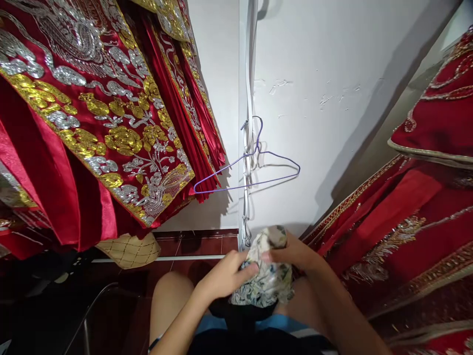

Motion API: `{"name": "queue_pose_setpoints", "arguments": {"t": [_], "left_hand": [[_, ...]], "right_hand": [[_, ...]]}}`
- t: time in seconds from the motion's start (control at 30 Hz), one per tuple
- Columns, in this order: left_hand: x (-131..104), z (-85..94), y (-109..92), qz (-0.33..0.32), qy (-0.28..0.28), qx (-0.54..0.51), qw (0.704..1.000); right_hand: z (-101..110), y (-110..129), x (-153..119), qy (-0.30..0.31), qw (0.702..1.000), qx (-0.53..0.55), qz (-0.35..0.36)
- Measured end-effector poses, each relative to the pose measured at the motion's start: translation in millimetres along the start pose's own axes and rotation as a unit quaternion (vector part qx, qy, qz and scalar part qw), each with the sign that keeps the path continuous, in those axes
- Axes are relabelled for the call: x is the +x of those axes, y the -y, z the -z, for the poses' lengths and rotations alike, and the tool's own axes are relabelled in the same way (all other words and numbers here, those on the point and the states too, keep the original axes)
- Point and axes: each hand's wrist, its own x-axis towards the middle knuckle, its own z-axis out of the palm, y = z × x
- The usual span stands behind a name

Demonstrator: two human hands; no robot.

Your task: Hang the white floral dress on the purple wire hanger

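A bunched piece of patterned cloth (268,276), off-white with green and blue leafy marks, is gathered over my lap. My left hand (234,271) grips its left side, thumb lying across the front. On the upper right, my right hand (286,254) holds the same cloth, thumb pressed on top and the other fingers hidden behind it. What kind of garment it is cannot be made out. Beyond my hands, a bare purple wire hanger (254,185) hangs by its hook from a white rail (248,74) against the wall.
Red garments with gold and silver sequins (121,133) hang at the left. More beaded red garments (402,222) hang along the right. A beige quilted item (129,250) shows below the left ones. Dark red floor tiles (188,246) lie below the white wall (314,74).
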Motion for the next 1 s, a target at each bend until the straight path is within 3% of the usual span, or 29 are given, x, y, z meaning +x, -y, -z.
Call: {"name": "queue_pose_setpoints", "arguments": {"t": [0.1, 0.23, 0.33, 0.4, 0.47, 0.57, 0.67, 0.87, 1.0], "left_hand": [[-12.2, 3.9, 21.7, 0.035, -0.007, 0.119, 0.992], [-24.0, 44.7, 32.2, 0.043, -0.069, 0.228, 0.970], [-26.6, 83.5, 26.9, 0.080, -0.088, 0.310, 0.943], [-26.9, 101.2, 20.6, 0.095, -0.103, 0.359, 0.923], [-27.3, 110.7, 14.2, 0.113, -0.115, 0.397, 0.904], [-29.6, 116.0, 7.5, 0.199, -0.113, 0.446, 0.865], [-33.8, 117.8, 4.6, 0.254, -0.109, 0.477, 0.834], [-28.2, 114.8, -6.4, 0.218, -0.210, 0.458, 0.836], [-8.2, 115.6, -19.0, 0.213, -0.231, 0.420, 0.851]], "right_hand": [[30.8, 10.6, 7.3, -0.158, 0.968, -0.187, 0.053], [56.2, 21.5, 32.6, -0.288, 0.930, -0.206, 0.095], [60.5, 23.0, 65.0, -0.293, 0.930, -0.170, 0.142], [56.6, 18.4, 88.4, -0.260, 0.948, -0.130, 0.127], [50.0, 9.7, 108.1, -0.248, 0.959, -0.099, 0.094], [43.0, -5.2, 121.5, -0.286, 0.951, -0.102, 0.060], [45.5, -13.8, 110.5, -0.340, 0.930, -0.123, 0.057], [61.6, 0.1, 55.6, -0.372, 0.902, -0.197, 0.101], [63.7, 14.7, 33.9, -0.371, 0.895, -0.227, 0.097]]}}
